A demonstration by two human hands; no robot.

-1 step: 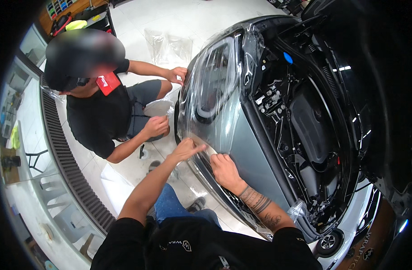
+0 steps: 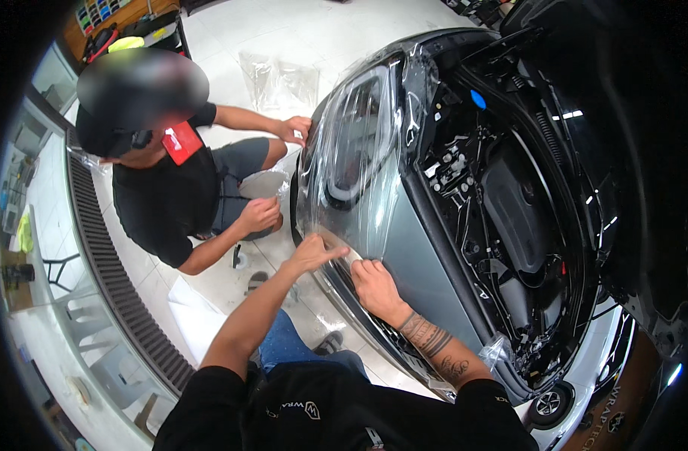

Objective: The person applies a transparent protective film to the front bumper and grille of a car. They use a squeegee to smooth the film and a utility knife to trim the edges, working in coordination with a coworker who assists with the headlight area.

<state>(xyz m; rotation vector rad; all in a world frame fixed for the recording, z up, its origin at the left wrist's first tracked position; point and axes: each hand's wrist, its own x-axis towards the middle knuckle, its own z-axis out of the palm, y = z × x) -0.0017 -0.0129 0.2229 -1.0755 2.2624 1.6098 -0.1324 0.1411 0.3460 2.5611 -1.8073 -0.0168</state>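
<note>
Clear film [image 2: 385, 199] lies wrinkled over the headlight [image 2: 351, 154] and part of the grey front body panel [image 2: 423, 255] of a car. At the film's near edge my left hand [image 2: 312, 254] is closed, thumb stretched toward the right hand, gripping the film. My right hand [image 2: 376, 289] rests against the panel just right of it, fingers bent together on the same film edge. A pale strip of that edge shows between the two hands. What lies under my right fingertips is hidden.
A co-worker [image 2: 167, 195] crouches at the left; one of their hands touches the bumper side, the other is close to my left hand. The engine bay [image 2: 502, 218] lies open at the right under the raised hood [image 2: 645, 150]. White sheet material [image 2: 193, 312] lies on the floor.
</note>
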